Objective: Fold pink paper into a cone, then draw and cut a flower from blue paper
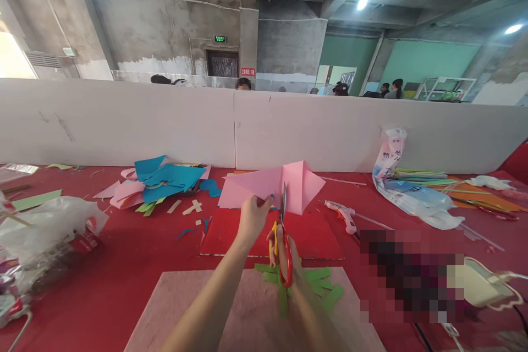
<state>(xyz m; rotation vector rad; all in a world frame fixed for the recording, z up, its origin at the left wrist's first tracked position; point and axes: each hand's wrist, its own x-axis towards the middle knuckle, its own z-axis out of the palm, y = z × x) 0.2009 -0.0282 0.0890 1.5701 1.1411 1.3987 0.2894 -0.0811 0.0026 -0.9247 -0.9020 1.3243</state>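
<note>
My left hand [253,220] pinches the lower edge of a large sheet of pink paper [251,186], which is held up above the table. In my right hand [284,250] is a pair of scissors [287,264] with one red and one yellow handle loop. Their blades point upward and lie at the paper, just right of my left fingers. Right of the blades the paper shows creases [303,187]. Below my hands lies a red board [231,234], and nearer me a pale pink board [185,308] bears several green paper strips [325,286].
Blue and pink paper scraps [173,179] lie at the back left. A glue gun [344,215] and a plastic bag [404,192] are to the right. Wrapped plastic packaging [49,236] sits at the left. A white partition [313,132] bounds the table's back; people are beyond it.
</note>
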